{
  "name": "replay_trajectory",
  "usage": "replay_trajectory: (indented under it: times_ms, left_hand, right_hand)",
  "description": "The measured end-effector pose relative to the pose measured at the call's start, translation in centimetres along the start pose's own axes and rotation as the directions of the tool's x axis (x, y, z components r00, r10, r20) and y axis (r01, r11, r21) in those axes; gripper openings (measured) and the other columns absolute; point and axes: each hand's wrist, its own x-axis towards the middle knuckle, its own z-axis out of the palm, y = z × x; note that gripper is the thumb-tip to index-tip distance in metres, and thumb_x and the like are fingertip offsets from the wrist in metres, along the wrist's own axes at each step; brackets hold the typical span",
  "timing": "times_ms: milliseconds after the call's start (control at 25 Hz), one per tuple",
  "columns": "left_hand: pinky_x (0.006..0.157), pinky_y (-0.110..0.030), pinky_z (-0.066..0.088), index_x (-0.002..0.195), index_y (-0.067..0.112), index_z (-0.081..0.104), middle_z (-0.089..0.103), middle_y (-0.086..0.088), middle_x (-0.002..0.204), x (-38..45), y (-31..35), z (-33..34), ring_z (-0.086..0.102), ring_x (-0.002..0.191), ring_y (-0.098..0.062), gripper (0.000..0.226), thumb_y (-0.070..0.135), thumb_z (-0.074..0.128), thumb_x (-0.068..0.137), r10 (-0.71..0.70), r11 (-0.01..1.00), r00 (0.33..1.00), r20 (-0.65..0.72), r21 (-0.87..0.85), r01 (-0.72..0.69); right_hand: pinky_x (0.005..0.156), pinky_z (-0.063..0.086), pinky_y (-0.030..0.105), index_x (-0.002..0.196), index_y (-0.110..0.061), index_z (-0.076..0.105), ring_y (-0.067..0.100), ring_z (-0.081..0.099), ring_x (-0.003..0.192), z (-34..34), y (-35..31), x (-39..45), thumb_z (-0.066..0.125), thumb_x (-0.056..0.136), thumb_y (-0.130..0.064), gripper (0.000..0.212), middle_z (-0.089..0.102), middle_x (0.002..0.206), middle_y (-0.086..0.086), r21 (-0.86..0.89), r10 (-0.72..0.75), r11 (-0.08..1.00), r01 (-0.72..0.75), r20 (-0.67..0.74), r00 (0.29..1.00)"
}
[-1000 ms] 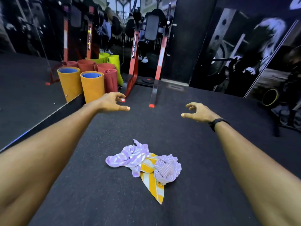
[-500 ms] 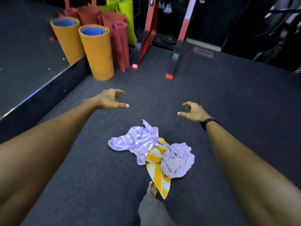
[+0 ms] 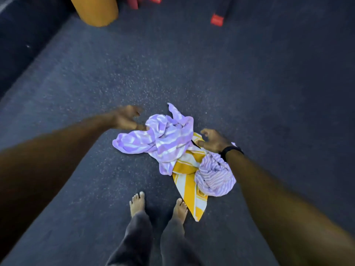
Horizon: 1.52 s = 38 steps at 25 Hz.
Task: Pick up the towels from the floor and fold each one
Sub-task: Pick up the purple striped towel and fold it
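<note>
Both forearms reach forward and down toward a heap of towels on the dark floor. The left hand, blurred, sits at the far left edge of the broad-striped purple towel, its thumb at or just beside the cloth; contact cannot be confirmed. The right hand, with a black wristband, hangs over the far end of the yellow towel. A fine-striped purple towel lies bunched on the yellow one, below the right wrist. Two bare feet stand just beside the yellow towel's near corner. An orange rolled mat and a red foot of a frame stand well apart from the heap. Both hands are spread with loosely curved fingers, gripping nothing.
</note>
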Motion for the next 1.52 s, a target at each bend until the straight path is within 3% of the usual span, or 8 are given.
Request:
replay_trajectory:
  times_ms: [240,360,520,640,760,920,1120,1520]
  left_hand:
    - [0.094,-0.031,0.042,0.124,0.014,0.055,0.06,-0.006,0.116,15.1,-7.9,10.9,0.058,0.107,-0.022,0.093,0.07,0.061,0.049,0.053,0.998,0.995,0.088,0.018,-0.055]
    - [0.1,-0.029,0.04,0.132,0.023,0.05,0.055,0.002,0.117,20.4,-11.9,16.9,0.054,0.113,-0.019,0.078,0.06,0.073,0.068,0.015,1.0,0.99,0.144,-0.016,-0.013]
    - [0.1,-0.029,0.041,0.135,0.024,0.048,0.055,0.001,0.121,25.3,-16.1,21.7,0.053,0.113,-0.017,0.069,0.045,0.075,0.075,-0.019,0.998,0.987,0.158,-0.062,0.03]
    - [0.095,-0.025,0.04,0.132,0.027,0.05,0.053,0.005,0.115,26.7,-17.7,22.9,0.052,0.107,-0.014,0.067,0.045,0.076,0.074,-0.024,0.996,0.99,0.139,-0.077,0.035]
    - [0.097,-0.028,0.041,0.132,0.026,0.049,0.053,0.004,0.116,25.8,-17.4,21.7,0.052,0.11,-0.016,0.066,0.046,0.076,0.074,-0.031,0.998,0.992,0.12,-0.056,0.038]
    - [0.097,-0.027,0.041,0.129,0.024,0.051,0.054,0.006,0.115,20.6,-14.1,15.1,0.054,0.111,-0.016,0.101,0.078,0.067,0.045,0.024,0.998,0.995,0.093,-0.061,-0.018]
    - [0.098,-0.023,0.037,0.143,0.015,0.039,0.049,-0.007,0.141,11.5,-6.5,2.0,0.048,0.126,-0.016,0.078,0.044,0.072,0.079,0.083,0.989,0.996,0.027,-0.127,-0.079]
    - [0.106,-0.033,0.036,0.144,0.017,0.038,0.049,-0.008,0.142,-18.5,6.5,-25.7,0.046,0.131,-0.023,0.082,0.05,0.071,0.076,0.161,0.979,0.893,-0.419,-0.048,-0.199]
  right_hand:
    - [0.095,0.039,0.032,0.131,-0.004,0.05,0.028,0.048,0.126,13.4,8.4,13.5,0.064,0.09,-0.027,0.049,0.051,0.138,0.013,0.001,0.089,0.996,-0.089,0.056,0.994]
    - [0.102,0.038,0.038,0.134,-0.005,0.047,0.031,0.043,0.13,20.1,12.3,18.2,0.062,0.091,-0.035,0.055,0.047,0.142,0.015,-0.013,0.188,0.982,-0.188,0.101,0.977]
    - [0.079,0.04,0.035,0.074,-0.019,0.048,0.027,0.055,0.101,26.7,13.5,22.9,0.064,0.083,-0.055,0.04,0.058,0.089,0.014,0.154,0.288,0.942,-0.298,0.082,0.954]
    - [0.093,0.04,0.038,0.109,-0.005,0.058,0.033,0.052,0.118,28.9,12.3,24.9,0.066,0.084,-0.047,0.049,0.059,0.116,0.019,0.397,0.379,0.851,-0.345,-0.007,0.925]
    - [0.097,0.033,0.034,0.119,0.0,0.055,0.035,0.044,0.129,27.7,10.3,25.1,0.058,0.094,-0.027,0.036,0.052,0.13,0.02,0.558,0.397,0.776,-0.294,-0.069,0.915]
    - [0.094,0.044,0.042,0.134,0.003,0.04,0.035,0.052,0.121,20.9,6.0,21.0,0.051,0.094,-0.027,0.052,0.053,0.132,0.021,0.672,0.309,0.734,-0.095,-0.206,0.928]
    - [0.066,0.029,0.029,0.093,-0.007,0.041,0.018,0.04,0.079,5.1,-3.4,13.7,0.046,0.09,-0.013,0.008,0.045,0.086,0.01,0.402,-0.045,0.89,0.213,-0.387,0.921]
    - [0.071,0.041,0.034,0.089,-0.006,0.053,0.029,0.051,0.083,-29.1,-25.7,-11.4,0.045,0.083,-0.003,0.01,0.06,0.087,0.007,-0.09,-0.446,0.864,0.495,-0.591,0.672]
